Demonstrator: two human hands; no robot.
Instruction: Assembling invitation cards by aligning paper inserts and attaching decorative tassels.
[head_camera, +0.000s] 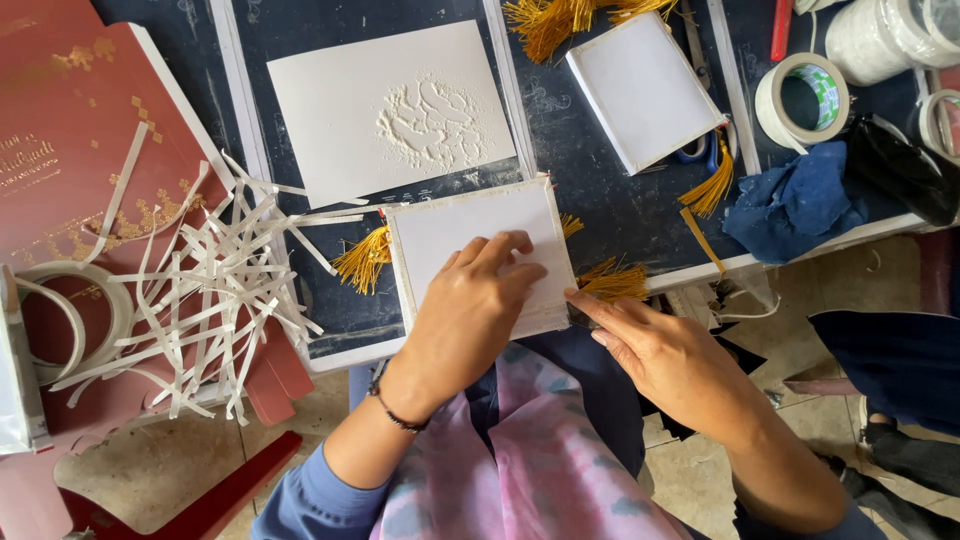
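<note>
My left hand (470, 305) lies flat on a stack of white square cards (450, 225) at the near edge of the dark work board (590, 210), pressing it down. My right hand (650, 345) touches the stack's lower right corner with its fingertips. Yellow tassels (362, 258) stick out from both sides of the stack. A second white card stack (642, 85) lies farther back to the right, with more tassels (545, 20) behind it. A white embossed sheet (390, 110) rests beyond the stack I press.
A heap of white paper strips (205, 290) covers red printed cards (70, 150) on the left. Tape rolls (805, 97), a blue cloth (795, 205), scissors (700, 150) and a black bag (900, 170) sit at right. Another tape roll (70, 320) lies at left.
</note>
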